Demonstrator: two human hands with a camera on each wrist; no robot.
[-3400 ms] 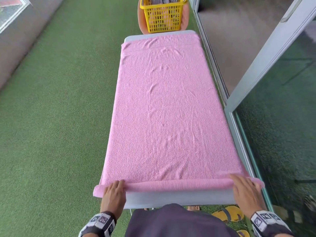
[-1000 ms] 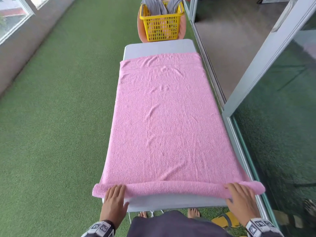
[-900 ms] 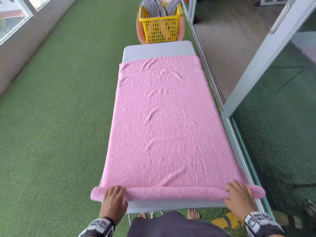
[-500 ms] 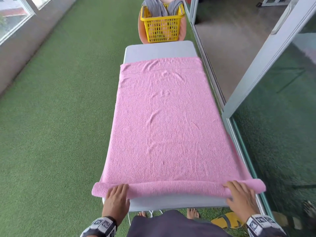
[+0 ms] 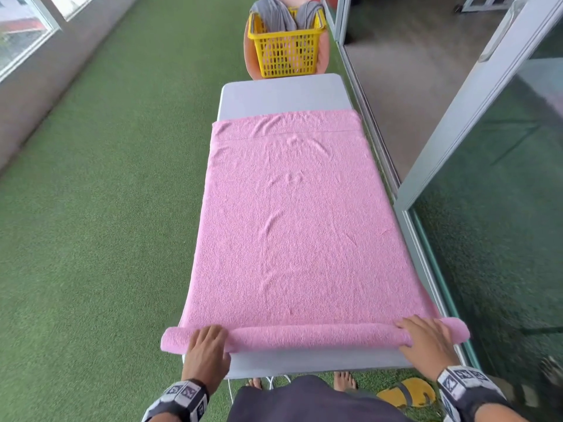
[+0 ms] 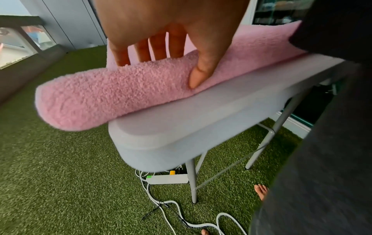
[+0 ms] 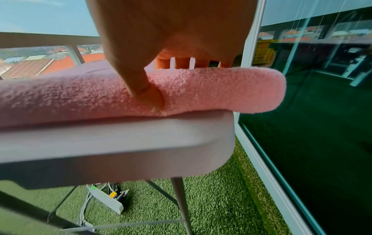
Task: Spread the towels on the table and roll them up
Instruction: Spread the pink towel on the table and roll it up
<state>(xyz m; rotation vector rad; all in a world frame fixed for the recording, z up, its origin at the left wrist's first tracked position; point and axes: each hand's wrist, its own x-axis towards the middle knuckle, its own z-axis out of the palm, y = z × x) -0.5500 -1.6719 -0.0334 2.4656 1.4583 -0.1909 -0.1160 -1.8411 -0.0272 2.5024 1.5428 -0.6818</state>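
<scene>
A pink towel lies flat along the grey table, and its near end is wound into a thin roll close to the table's near edge. My left hand grips the roll near its left end, fingers over the top and thumb on the near side. The left wrist view shows that hand on the roll, whose end overhangs the table corner. My right hand grips the right end the same way. In the right wrist view that hand's thumb presses into the roll.
A yellow basket holding grey cloths stands on an orange seat beyond the far end of the table. A glass door frame runs close along the right side. A power strip and cables lie on the green turf under the table.
The roll has grown thicker. The towel's far edge has slid toward me, baring more of the table's far end. Both hands stay on the roll's ends.
</scene>
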